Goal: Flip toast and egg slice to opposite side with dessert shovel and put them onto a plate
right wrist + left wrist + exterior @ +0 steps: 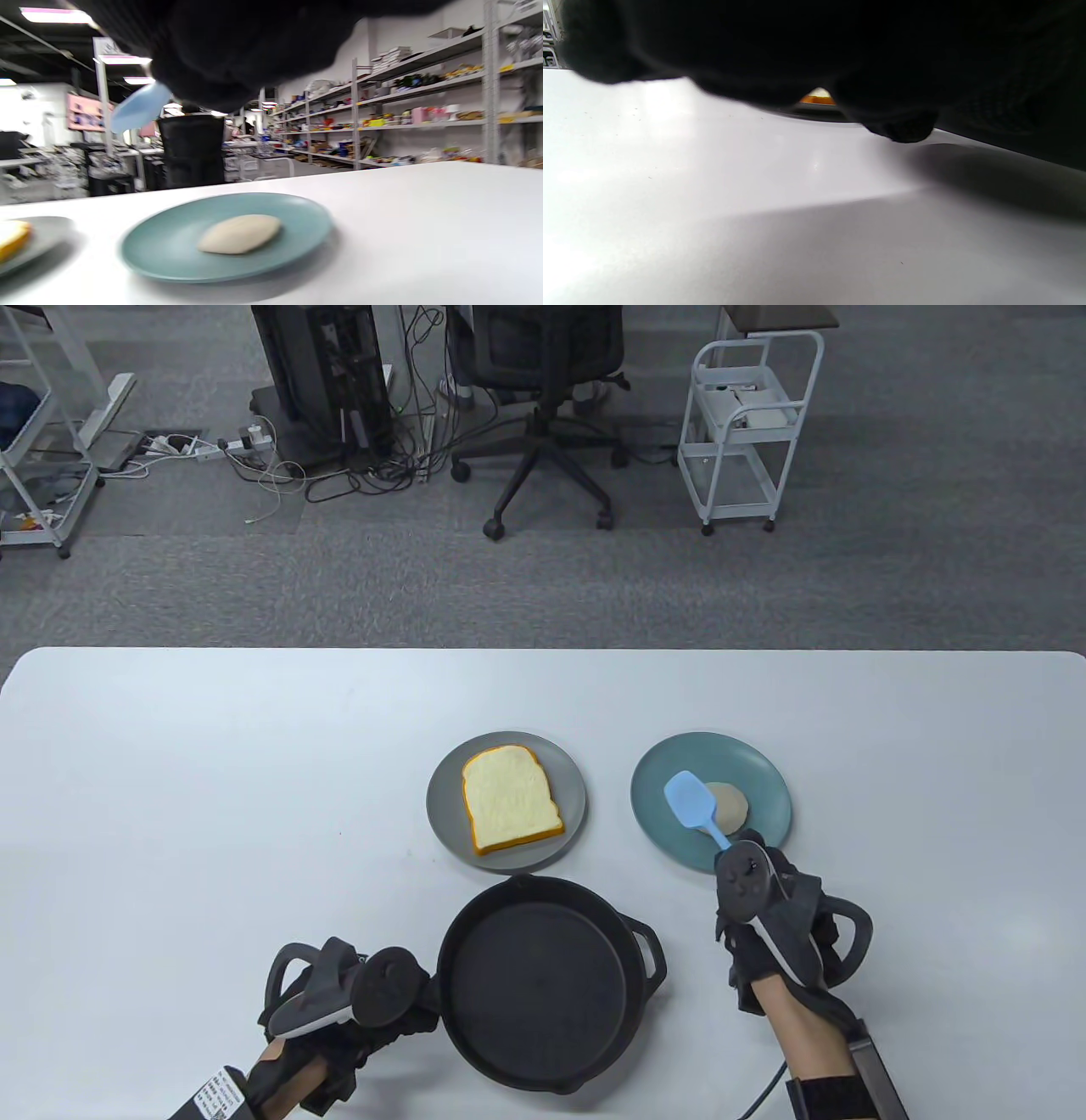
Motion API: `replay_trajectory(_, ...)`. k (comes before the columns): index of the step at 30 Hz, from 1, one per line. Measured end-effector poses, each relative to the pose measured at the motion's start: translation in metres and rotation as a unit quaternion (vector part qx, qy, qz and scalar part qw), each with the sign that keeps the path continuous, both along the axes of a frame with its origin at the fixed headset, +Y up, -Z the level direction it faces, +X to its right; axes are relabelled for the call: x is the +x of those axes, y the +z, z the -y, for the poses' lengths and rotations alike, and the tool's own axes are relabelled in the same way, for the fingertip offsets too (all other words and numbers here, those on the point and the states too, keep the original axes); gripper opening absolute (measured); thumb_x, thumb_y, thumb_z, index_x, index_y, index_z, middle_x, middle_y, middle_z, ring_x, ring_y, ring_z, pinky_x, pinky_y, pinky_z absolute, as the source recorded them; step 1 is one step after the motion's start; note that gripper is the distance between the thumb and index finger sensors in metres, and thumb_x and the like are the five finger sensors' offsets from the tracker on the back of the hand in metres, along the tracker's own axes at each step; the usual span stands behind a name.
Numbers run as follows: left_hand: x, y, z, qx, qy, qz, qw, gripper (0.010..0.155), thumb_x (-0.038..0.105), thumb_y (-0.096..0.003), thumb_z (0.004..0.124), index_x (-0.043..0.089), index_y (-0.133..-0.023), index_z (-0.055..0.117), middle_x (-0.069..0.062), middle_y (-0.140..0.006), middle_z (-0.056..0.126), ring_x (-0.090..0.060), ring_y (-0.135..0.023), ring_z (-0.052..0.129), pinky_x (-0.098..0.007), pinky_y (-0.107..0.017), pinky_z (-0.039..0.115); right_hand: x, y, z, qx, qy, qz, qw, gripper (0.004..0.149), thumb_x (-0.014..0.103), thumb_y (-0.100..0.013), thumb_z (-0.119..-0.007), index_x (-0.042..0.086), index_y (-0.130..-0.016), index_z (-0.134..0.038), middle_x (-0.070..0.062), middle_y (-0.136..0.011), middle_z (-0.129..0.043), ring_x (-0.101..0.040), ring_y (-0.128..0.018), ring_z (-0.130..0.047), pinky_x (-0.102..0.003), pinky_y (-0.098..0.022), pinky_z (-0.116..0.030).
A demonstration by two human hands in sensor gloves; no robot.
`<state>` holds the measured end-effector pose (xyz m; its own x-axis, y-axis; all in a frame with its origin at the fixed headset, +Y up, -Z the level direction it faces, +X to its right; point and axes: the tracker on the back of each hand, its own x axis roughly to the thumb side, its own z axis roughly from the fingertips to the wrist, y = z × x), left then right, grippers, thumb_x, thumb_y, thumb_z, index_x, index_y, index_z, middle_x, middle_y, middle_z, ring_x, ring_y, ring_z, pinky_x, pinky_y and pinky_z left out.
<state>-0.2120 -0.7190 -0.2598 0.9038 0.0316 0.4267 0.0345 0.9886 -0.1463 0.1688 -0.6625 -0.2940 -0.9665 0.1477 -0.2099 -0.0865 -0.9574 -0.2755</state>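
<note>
**Shovel raised over the plated egg slice**

The right hand (768, 899) grips the blue dessert shovel (691, 802) by its handle, blade held above the teal plate (657, 814), just left of the egg slice (731, 806). The toast (509, 802) lies on the grey plate (445, 814), left of the teal plate. The left hand (339, 1010) is at the empty skillet (543, 984), probably steadying it; its grip cannot be told.

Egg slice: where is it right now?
In the table view the egg slice lies on the teal plate, right of the grey plate with the toast; the blue shovel hovers above its left edge.
</note>
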Motion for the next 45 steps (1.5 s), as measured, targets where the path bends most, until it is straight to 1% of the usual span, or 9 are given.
replay_trajectory(5,-0.001,0.000,0.000,0.003,0.004,-0.003,1.000,0.048,0.063,-0.0270,0.087,0.032,-0.062,0.100,0.015,-0.020,0.102,-0.011,0.000,0.099,-0.036,-0.021,0.092,-0.032,0.018,0.000,0.006,-0.038,-0.085,0.996,0.052,0.052,-0.044,-0.077,0.016,-0.079,-0.090,0.008,-0.039,-0.105,-0.011,-0.015,-0.098,-0.027,-0.010,-0.084)
replay_trajectory(8,-0.003,-0.001,0.000,0.003,0.005,-0.005,1.000,0.048,0.063,-0.0270,0.087,0.032,-0.062,0.100,0.015,-0.020,0.102,-0.011,-0.001,0.099,-0.036,-0.021,0.092,-0.048,0.025,0.004,-0.005,-0.068,-0.134,0.989,0.051,0.052,-0.043,-0.078,0.017,-0.078,-0.091,0.008,-0.039,-0.106,-0.012,-0.015,-0.099,-0.028,-0.011,-0.085)
replay_trajectory(11,-0.004,-0.002,-0.001,0.005,0.005,-0.008,1.000,0.048,0.063,-0.0269,0.087,0.032,-0.062,0.100,0.015,-0.020,0.102,-0.011,-0.001,0.099,-0.036,-0.021,0.092,-0.058,0.035,0.011,-0.002,-0.094,-0.167,0.981,0.050,0.052,-0.043,-0.078,0.018,-0.077,-0.092,0.007,-0.038,-0.106,-0.012,-0.016,-0.100,-0.028,-0.012,-0.085)
replay_trajectory(14,-0.006,-0.002,-0.001,0.006,0.005,-0.011,1.000,0.048,0.063,-0.0268,0.087,0.032,-0.062,0.100,0.015,-0.020,0.102,-0.011,-0.001,0.099,-0.036,-0.021,0.091,-0.061,0.043,0.012,-0.003,-0.081,-0.182,0.980,0.050,0.051,-0.043,-0.078,0.018,-0.077,-0.093,0.007,-0.038,-0.107,-0.012,-0.016,-0.100,-0.029,-0.012,-0.086)
replay_trajectory(16,-0.006,-0.003,-0.001,0.006,0.006,-0.012,1.000,0.048,0.063,-0.0269,0.087,0.032,-0.062,0.100,0.015,-0.020,0.102,-0.011,-0.001,0.099,-0.036,-0.021,0.092,-0.060,0.046,0.012,0.006,-0.080,-0.183,0.980,0.050,0.051,-0.043,-0.078,0.018,-0.076,-0.093,0.007,-0.038,-0.107,-0.012,-0.016,-0.100,-0.029,-0.011,-0.086)
replay_trajectory(24,-0.006,-0.003,0.000,0.003,0.005,-0.008,1.000,0.048,0.063,-0.0269,0.087,0.032,-0.062,0.100,0.015,-0.020,0.102,-0.011,-0.001,0.099,-0.036,-0.021,0.092,-0.056,0.052,0.018,0.003,-0.089,-0.185,0.979,0.050,0.051,-0.043,-0.078,0.017,-0.076,-0.093,0.007,-0.038,-0.107,-0.012,-0.016,-0.100,-0.029,-0.011,-0.085)
replay_trajectory(30,-0.005,-0.006,0.009,-0.012,-0.006,0.003,1.000,0.048,0.063,-0.0262,0.087,0.033,-0.061,0.100,0.016,-0.021,0.102,-0.011,-0.001,0.099,-0.036,-0.022,0.092,-0.054,0.051,0.026,-0.012,-0.097,-0.183,0.978,0.050,0.051,-0.043,-0.078,0.017,-0.076,-0.093,0.007,-0.038,-0.107,-0.012,-0.016,-0.100,-0.029,-0.011,-0.085)
replay_trajectory(37,-0.008,-0.014,0.022,-0.039,-0.010,0.011,0.999,0.048,0.063,-0.0255,0.086,0.034,-0.062,0.099,0.015,-0.024,0.103,-0.012,-0.005,0.101,-0.037,-0.026,0.092,-0.055,0.051,0.027,-0.015,-0.096,-0.185,0.978,0.050,0.051,-0.043,-0.077,0.017,-0.076,-0.093,0.007,-0.038,-0.107,-0.012,-0.016,-0.100,-0.029,-0.012,-0.085)
replay_trajectory(45,0.002,-0.012,0.033,-0.036,-0.103,0.007,0.994,0.048,0.061,-0.0280,0.081,0.036,-0.067,0.094,0.012,-0.038,0.106,-0.016,-0.020,0.108,-0.041,-0.036,0.091,-0.054,0.052,0.027,-0.013,-0.092,-0.186,0.978,0.050,0.051,-0.043,-0.078,0.017,-0.076,-0.093,0.007,-0.038,-0.107,-0.013,-0.015,-0.099,-0.029,-0.011,-0.085)
